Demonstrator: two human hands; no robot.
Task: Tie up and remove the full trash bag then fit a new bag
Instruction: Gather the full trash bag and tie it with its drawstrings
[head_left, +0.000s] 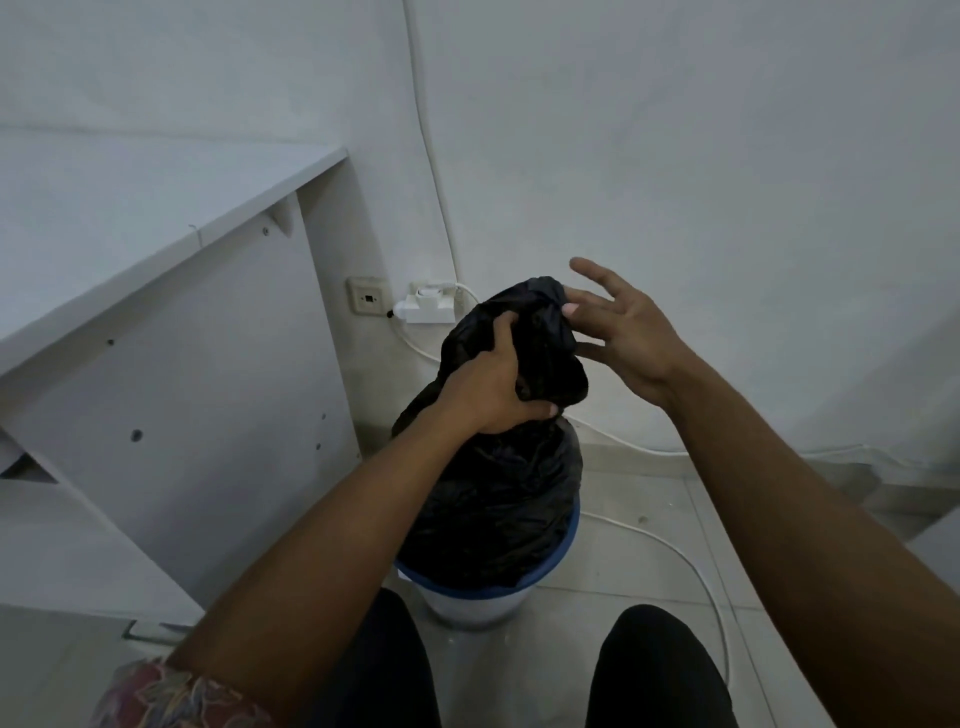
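Beyond the knees (387, 670) the trash bag (498, 493) sits in the bin (472, 610), bulging above its rim; the left hand (493, 389) clenches its neck, the right hand (623, 332) is splayed, grasping nothing, so the gather could slip loose.

Two hands (488, 387) (631, 332), one black trash bag (498, 499), one bin (474, 607), one wall socket (368, 299)

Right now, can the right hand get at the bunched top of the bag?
Probably yes. The right hand is open right beside the top of the bag, with nothing between them. The left hand grips the neck lower down, leaving the top free.
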